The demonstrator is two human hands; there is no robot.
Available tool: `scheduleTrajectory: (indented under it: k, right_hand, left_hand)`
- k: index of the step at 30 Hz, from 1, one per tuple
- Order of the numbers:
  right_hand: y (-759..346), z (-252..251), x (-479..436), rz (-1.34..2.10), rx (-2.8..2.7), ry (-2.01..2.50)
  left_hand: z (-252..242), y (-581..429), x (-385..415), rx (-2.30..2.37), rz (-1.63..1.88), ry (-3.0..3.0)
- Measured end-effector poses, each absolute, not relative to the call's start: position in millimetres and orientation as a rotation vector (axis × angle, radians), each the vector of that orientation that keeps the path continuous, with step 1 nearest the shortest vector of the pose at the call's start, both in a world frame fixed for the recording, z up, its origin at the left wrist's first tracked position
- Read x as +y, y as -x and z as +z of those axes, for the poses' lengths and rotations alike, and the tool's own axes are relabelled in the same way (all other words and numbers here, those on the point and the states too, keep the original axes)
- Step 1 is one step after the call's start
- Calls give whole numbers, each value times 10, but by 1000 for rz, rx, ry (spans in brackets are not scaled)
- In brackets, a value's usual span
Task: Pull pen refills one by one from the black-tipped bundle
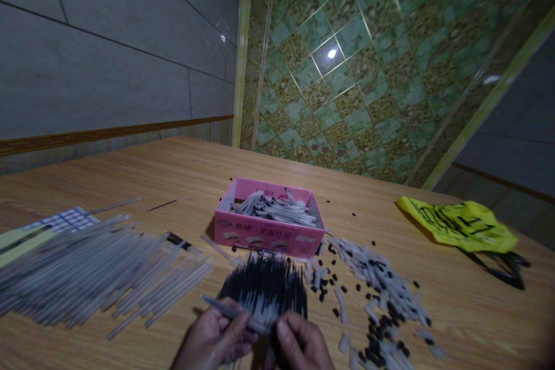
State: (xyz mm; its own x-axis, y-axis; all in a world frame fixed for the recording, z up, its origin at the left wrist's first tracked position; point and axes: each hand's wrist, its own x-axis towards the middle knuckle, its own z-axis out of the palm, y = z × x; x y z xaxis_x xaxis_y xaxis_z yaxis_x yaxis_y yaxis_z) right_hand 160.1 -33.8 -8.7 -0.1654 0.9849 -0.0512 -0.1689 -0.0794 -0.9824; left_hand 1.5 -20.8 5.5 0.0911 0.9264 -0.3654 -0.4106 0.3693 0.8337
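My left hand (219,335) is closed on a pen (229,310), a slim translucent barrel that slants down to the right across the fingers. At its right end my right hand (303,342) is closed, thumb against fingers; what is pinched there is too small and blurred to make out. Just beyond both hands lies a dense bundle of black pen refills (264,283). Behind the refills stands a pink box (266,235) holding many white pens (277,208) with dark ends.
Clear pen barrels (87,272) lie piled at the left, beside a checked cloth (65,219). White caps (368,263) and small black plugs (381,332) are scattered at the right. A yellow bag (459,222) with black handles rests farther right on the wooden table (173,167).
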Motion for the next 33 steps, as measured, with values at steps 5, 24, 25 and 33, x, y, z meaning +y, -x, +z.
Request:
scheduleTrajectory:
  k: [5,24,25,33]
  right_hand:
    - [-1796,65,-229,2042,-585,562]
    - [-2367,-105,168,71,-1841,1758]
    - [-2357,-111,161,56,-1870,1775]
    - [-2323,-89,99,13,-1890,1894]
  left_hand:
    - [85,29,-188,834,1127,-379]
    - [191,48,-241,795,996,-464]
    - [198,48,-244,787,987,-480]
    - [98,30,-248,850,1016,-675]
